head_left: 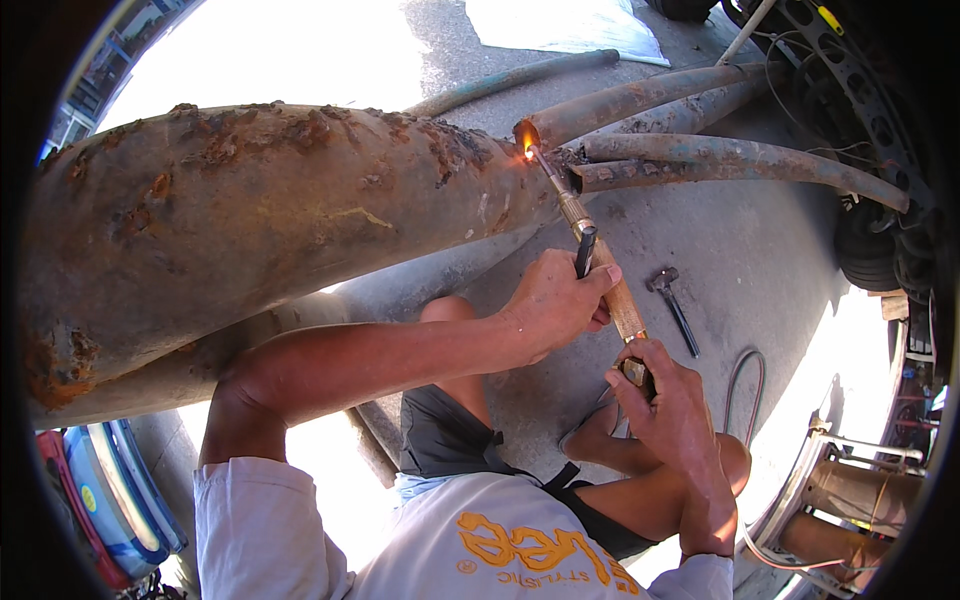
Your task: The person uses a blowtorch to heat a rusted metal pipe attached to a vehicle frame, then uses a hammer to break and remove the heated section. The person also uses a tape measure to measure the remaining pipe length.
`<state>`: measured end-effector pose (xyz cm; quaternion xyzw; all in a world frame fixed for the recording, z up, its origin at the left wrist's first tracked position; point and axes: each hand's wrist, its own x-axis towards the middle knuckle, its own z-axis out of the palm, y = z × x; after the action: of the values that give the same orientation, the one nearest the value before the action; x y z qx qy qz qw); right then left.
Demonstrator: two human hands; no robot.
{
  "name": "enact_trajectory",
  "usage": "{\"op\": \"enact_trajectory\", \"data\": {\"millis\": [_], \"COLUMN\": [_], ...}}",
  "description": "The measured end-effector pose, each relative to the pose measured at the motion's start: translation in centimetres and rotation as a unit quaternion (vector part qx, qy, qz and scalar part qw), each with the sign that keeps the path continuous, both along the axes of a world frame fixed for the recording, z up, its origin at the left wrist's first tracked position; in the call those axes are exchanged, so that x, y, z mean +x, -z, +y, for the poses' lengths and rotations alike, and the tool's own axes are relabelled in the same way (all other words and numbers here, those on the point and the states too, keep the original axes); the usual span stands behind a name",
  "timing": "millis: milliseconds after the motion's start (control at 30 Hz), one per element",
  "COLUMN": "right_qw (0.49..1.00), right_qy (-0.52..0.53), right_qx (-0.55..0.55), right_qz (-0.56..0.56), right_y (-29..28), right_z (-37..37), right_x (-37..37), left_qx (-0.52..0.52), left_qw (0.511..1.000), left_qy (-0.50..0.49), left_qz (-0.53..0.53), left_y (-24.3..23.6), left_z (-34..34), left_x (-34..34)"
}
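Note:
A cutting torch [560, 200] points at the end of a large rusty pipe [260, 210], where an orange flame [529, 145] glows at the joint with smaller pipes [670, 100]. My left hand [560, 305] is closed around the torch's wooden-looking handle, with a black bar [586, 250] rising beside my thumb; I cannot tell whether that bar is part of the torch. My right hand [660, 395] grips the torch lower down, at the brass valve end, fingers wrapped around it.
A hammer [675, 310] lies on the concrete below the pipes. A hose [750, 360] runs toward cylinders on a cart [860, 485] at the lower right. A dark metal frame with tyres [870, 240] stands at right, a white sack [550, 25] lies behind, and blue objects [115, 490] sit lower left.

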<state>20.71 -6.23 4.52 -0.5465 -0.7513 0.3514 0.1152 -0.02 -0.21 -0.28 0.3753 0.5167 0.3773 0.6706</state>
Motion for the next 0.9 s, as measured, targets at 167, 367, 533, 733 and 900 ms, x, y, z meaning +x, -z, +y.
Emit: {"op": "enact_trajectory", "data": {"millis": [167, 367, 533, 733, 900], "right_qw": [1.000, 1.000, 0.999, 0.999, 0.999], "right_qy": [0.006, 0.010, 0.020, 0.016, 0.024], "right_qx": [-0.020, -0.014, -0.034, -0.029, -0.043], "right_qz": [0.003, 0.010, 0.020, 0.021, 0.018], "right_y": [0.08, 0.17, -0.08, -0.12, -0.38], "right_z": [0.06, 0.03, 0.00, 0.12, 0.16], "right_x": [0.11, 0.08, 0.10, 0.05, 0.07], "left_qx": [-0.005, -0.003, -0.003, -0.010, -0.006], "left_qw": [1.000, 1.000, 1.000, 1.000, 1.000], "left_qy": [-0.001, 0.002, 0.001, 0.001, 0.003], "left_qz": [-0.007, -0.009, -0.003, -0.003, -0.006], "left_y": [-0.06, -0.16, -0.34, -0.45, -0.28], "left_z": [-0.02, 0.00, 0.09, 0.18, 0.27], "left_x": [-0.02, -0.05, -0.07, -0.13, -0.14]}}
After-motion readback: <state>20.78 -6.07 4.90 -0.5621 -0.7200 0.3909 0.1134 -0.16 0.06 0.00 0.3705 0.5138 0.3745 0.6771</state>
